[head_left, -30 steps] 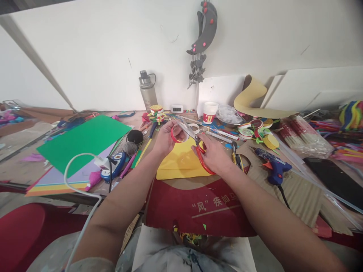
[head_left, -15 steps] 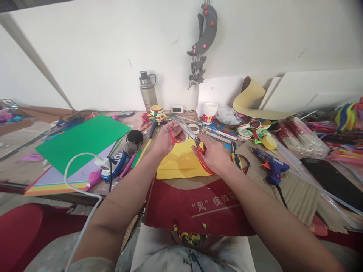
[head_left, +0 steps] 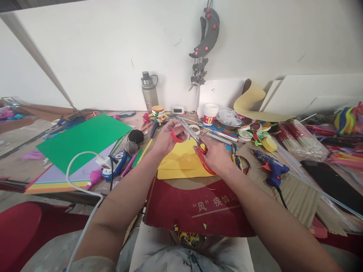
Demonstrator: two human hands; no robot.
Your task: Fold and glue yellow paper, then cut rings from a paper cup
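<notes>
My left hand [head_left: 166, 139] pinches a red paper strip bent into a ring [head_left: 176, 136], held up over the desk. My right hand [head_left: 216, 155] grips red-handled scissors [head_left: 202, 158], fingers through the loops. The metal blades point up and left and reach the ring. Under both hands lies a sheet of yellow paper [head_left: 181, 161] on a red printed mat [head_left: 195, 207].
A green sheet [head_left: 83, 140] lies on stacked coloured paper at left, with a white cable [head_left: 81, 177] and a stapler beside it. A blue glue gun [head_left: 270, 168], tape rolls, pens and a black phone [head_left: 331, 181] lie at right. A bottle [head_left: 149, 92] and paper cup [head_left: 209, 114] stand by the wall.
The scissor blades have closed in on the red ring. Both hands stay in almost the same spot; the view has shifted slightly.
</notes>
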